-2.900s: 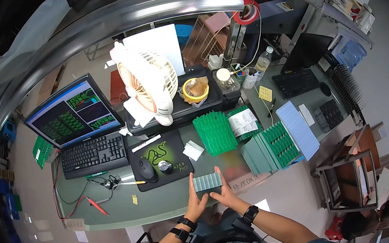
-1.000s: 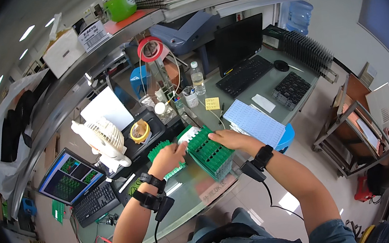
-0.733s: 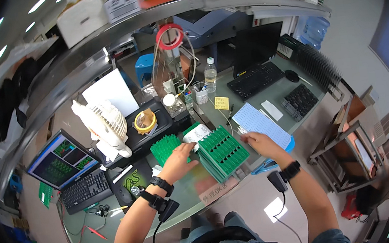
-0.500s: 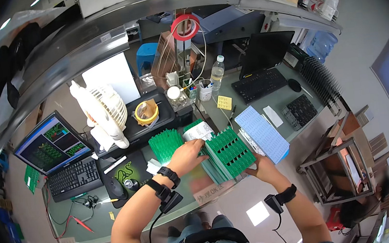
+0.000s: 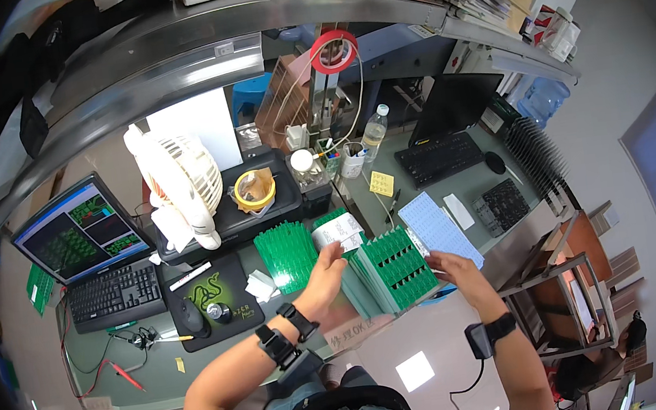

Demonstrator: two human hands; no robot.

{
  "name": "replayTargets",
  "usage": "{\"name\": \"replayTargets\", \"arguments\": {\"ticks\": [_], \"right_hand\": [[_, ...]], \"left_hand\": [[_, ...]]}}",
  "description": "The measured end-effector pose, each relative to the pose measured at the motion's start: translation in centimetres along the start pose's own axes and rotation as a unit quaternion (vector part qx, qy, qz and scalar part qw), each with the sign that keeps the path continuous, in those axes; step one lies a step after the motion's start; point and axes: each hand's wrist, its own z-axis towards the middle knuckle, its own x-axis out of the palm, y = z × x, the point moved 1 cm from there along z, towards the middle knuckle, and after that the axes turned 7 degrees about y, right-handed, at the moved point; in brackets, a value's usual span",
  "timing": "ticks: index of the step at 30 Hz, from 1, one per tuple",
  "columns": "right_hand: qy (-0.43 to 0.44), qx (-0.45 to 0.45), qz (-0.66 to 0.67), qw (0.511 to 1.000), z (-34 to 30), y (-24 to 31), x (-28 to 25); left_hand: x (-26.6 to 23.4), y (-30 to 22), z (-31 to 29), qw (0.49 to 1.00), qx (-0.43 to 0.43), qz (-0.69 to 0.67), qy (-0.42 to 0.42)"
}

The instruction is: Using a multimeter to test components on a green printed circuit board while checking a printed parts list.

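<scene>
Since half a second ago, the left hand (image 5: 323, 281) has been drawn slightly back from the left side of the upright stack of green, flat, rectangular panels (image 5: 397, 266), and the right hand (image 5: 459, 272) has been shifted from its lower right corner up along its right side. The left fingers are loosely extended, with thumb and forefinger a narrow way apart. The right fingers are bent at the stack's right edge; whether they are pressed against it cannot be told.

The stack is set at the front edge of the pale green, smooth tabletop (image 5: 161, 377), its slotted upper face crossed by rows of dark openings. To its left, a bristly-looking bright green bundle (image 5: 285, 259) is placed, with a curled white paper strip (image 5: 338, 232) between them. To its right, a pale blue, finely dotted flat sheet (image 5: 439, 228) is laid at a slant.

Toward the left end, a black mat with a green design (image 5: 240, 322) is spread beside a black keyboard (image 5: 114, 295) and a lit monitor (image 5: 81, 231). Behind, a rounded white plastic fan (image 5: 191, 189) is seen near a yellow-rimmed tub (image 5: 255, 206). The tabletop is overhung by a shiny metal beam (image 5: 121, 54); below, glossy pale floor (image 5: 445, 354) is visible.
</scene>
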Motion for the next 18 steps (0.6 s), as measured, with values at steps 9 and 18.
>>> {"name": "replayTargets", "arguments": {"ticks": [9,18], "right_hand": [[0.169,0.057,0.237,0.955,6.0,4.8,3.4],[0.325,0.054,0.301,0.895,7.5,4.0,3.7]], "left_hand": [[5.1,-3.1,-0.3,0.898,-0.18,-0.401,-0.01],[8.4,-5.6,0.0,0.853,-0.179,-0.483,0.082]]}}
